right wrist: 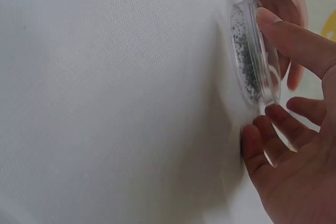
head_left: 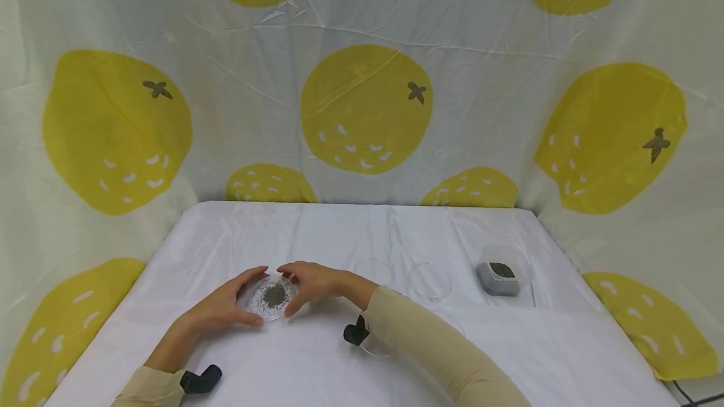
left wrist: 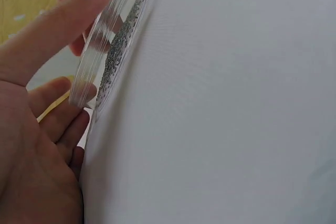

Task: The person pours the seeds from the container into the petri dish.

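Dish (right wrist: 257,45), toward the left of the white cloth (head_left: 283,369), right between both hands; resting on the cloth or a hair above, can't really tell; pinched at the rim by the left hand (head_left: 223,306), thumb on the near side and fingers round the far side; gripped the same way across from that by the right hand (head_left: 317,281).

Lid (left wrist: 93,51) apparently on already, going by the doubled rim in the wrist views; pressed fully home or not, hard to say; inside, dark grains (head_left: 274,296), heaped in the middle with specks scattered out to the edge; so one dish filled and pretty much covered, by the look of it.

Further out, past the right sleeve (head_left: 441,344), clear round pieces (head_left: 430,282), two of them partly hidden; maybe dishes, maybe just lids; no grains visible in any, so probably still early days.

Way over on the right, a tub (head_left: 498,287) with more dark stuff showing in it; definitely not used up; clear piece (head_left: 526,264) just behind, possibly its cover.
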Demonstrator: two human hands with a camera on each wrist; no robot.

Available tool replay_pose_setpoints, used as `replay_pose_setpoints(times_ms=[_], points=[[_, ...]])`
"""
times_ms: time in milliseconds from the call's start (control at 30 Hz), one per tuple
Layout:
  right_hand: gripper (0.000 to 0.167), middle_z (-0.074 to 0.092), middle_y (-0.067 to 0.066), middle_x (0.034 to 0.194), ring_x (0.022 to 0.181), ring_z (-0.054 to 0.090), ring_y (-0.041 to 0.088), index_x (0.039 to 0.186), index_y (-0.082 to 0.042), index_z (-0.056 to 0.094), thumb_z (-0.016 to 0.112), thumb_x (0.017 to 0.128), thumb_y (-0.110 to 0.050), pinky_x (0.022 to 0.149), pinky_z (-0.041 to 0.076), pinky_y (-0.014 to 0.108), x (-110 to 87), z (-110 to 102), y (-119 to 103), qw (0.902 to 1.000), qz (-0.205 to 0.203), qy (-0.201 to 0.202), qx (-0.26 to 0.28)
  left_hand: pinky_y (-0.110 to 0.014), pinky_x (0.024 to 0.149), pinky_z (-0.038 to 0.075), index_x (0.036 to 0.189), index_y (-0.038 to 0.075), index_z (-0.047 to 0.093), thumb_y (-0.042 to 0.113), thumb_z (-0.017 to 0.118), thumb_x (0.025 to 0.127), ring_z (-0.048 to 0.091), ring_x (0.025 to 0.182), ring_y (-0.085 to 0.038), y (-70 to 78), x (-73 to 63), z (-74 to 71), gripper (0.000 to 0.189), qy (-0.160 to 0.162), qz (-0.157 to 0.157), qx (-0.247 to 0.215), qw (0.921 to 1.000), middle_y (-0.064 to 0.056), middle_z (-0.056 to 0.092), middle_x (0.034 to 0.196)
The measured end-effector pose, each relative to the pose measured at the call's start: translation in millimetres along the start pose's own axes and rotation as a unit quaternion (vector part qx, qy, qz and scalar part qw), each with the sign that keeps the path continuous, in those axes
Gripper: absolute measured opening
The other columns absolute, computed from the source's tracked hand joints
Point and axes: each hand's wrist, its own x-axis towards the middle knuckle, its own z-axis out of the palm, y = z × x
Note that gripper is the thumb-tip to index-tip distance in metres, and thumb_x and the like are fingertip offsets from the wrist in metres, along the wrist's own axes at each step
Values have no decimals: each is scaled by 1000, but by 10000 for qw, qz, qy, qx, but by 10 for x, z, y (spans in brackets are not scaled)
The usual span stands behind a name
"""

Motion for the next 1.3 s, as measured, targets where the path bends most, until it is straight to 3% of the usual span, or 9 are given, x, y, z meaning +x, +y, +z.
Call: replay_pose_setpoints(times_ms=[133, 200, 267, 367, 500, 833, 1033, 1300], points=[[94, 55, -3, 142, 130, 51, 12, 156, -13, 44, 93, 78, -27, 108, 42, 28, -58, -81, 27, 10000, 62, 11, -11, -19, 109, 29, 155, 2, 41, 26, 95, 74, 45, 137, -32, -15, 14, -28, 100, 56, 279, -315, 9991, -14, 57, 144], [94, 54, -1, 145, 131, 51, 14, 157, -13, 43, 93, 79, -27, 108, 42, 29, -94, -134, 44, 9999, 94, 38, 31, -15, 107, 28, 154, -1, 40, 21, 93, 76, 45, 136, -35, -8, 24, -45, 97, 39, 340, -449, 9984, -16, 57, 144], [95, 53, 1, 147, 132, 51, 15, 158, -13, 41, 92, 80, -27, 109, 42, 31, -141, -194, 62, 9999, 125, 79, 87, -22, 109, 31, 155, -1, 39, 20, 91, 77, 44, 137, -38, 14, 37, -63, 95, 1, 251, -523, 9983, -17, 55, 145], [95, 51, 4, 150, 134, 50, 17, 159, -12, 40, 92, 81, -27, 110, 42, 33, -218, -293, 85, 9995, 147, 162, 213, -45, 116, 33, 156, 1, 37, 20, 89, 80, 39, 141, -43, 90, 74, -101, 94, -46, -6, -718, 9974, -20, 51, 150], [94, 50, 6, 152, 134, 50, 16, 159, -11, 39, 91, 82, -27, 110, 41, 35, -309, -403, 130, 9989, 65, 304, 362, -69, 112, 30, 158, 4, 36, 17, 86, 85, 33, 144, -47, 208, 154, -170, 90, 40, -169, -954, 9953, -24, 45, 153], [96, 48, 4, 153, 137, 47, 17, 162, -16, 33, 89, 84, -25, 112, 40, 39, -572, -649, 146, 9973, -15, 541, 494, -66, 112, 34, 159, 9, 34, 21, 86, 86, 33, 145, -45, 406, 335, -255, 91, 68, -237, -720, 9971, -23, 43, 155], [95, 50, -3, 150, 138, 47, 18, 161, -16, 34, 89, 84, -24, 110, 44, 41, -748, -801, 228, 9955, -53, 748, 583, -66, 112, 33, 160, 9, 34, 20, 86, 86, 34, 146, -43, 501, 400, -239, 91, 151, -225, -640, 9976, -21, 43, 155], [94, 49, -1, 150, 139, 46, 19, 162, -16, 33, 88, 85, -23, 105, 48, 38, -990, -1007, 350, 9922, -90, 915, 846, -64, 113, 33, 160, 11, 34, 20, 86, 86, 34, 146, -42, 595, 540, -170, 91, 182, -82, -763, 9969, -15, 44, 155]])
